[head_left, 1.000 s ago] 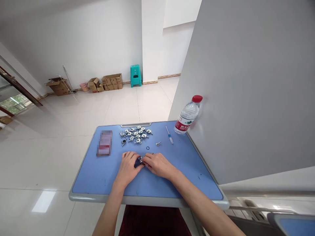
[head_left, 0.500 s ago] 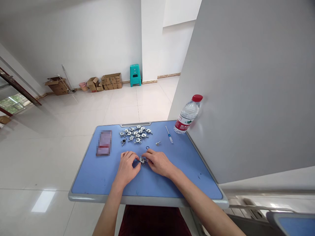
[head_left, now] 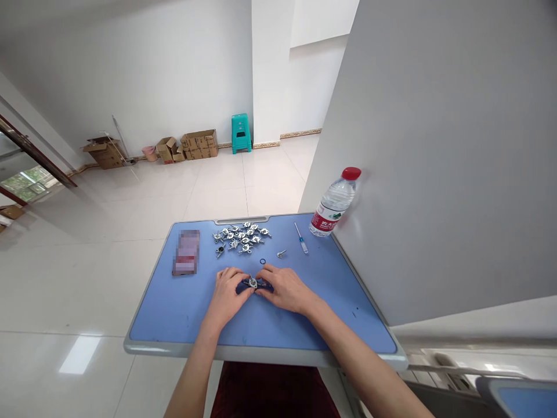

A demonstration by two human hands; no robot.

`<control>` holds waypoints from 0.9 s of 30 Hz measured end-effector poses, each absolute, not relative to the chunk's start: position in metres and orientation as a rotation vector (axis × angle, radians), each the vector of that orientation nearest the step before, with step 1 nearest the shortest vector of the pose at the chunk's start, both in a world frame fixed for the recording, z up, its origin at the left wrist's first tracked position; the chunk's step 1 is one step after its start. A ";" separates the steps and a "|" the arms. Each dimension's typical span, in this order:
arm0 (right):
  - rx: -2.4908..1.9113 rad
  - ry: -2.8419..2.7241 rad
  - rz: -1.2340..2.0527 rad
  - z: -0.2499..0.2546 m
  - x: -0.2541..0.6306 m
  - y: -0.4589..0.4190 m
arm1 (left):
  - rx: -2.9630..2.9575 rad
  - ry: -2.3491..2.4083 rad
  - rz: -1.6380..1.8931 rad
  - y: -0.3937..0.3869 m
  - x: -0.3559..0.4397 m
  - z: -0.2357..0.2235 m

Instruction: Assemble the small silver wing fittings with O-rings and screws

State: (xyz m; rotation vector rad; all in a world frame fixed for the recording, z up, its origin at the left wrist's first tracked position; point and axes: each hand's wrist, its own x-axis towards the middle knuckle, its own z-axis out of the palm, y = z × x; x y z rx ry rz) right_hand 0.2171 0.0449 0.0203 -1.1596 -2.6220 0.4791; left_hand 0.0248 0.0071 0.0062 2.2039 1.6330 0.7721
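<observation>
Between my fingertips, low over the blue tabletop, is a small silvery metal part with a flange and a thin pin sticking up. My left hand pinches it from the left, thumb and fingers curled. From the right, my right hand grips the same part, which the fingers partly cover. A dark ring lies just beyond my right fingertips. Farther right rests a loose metal piece with a stem. Beyond my hands is a pile of similar metal parts, and one part with a dark centre lies at its near left.
On the blue table a phone-like flat thing, blurred out, lies at left. A small screwdriver lies right of the pile. A red-capped water bottle stands at the back right corner, beside a grey panel.
Both hands have drawn closer around the metal part, and it has turned a little between the fingers. The view has shifted slightly. The other things on the table have stayed put.
</observation>
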 end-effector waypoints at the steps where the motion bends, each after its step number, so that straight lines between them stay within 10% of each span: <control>1: -1.159 -2.628 0.472 0.020 0.217 0.045 | 2.215 1.632 0.772 0.007 0.025 0.007; 27: -1.139 -2.654 0.442 0.013 0.219 0.050 | 2.463 1.625 0.826 0.004 0.030 0.009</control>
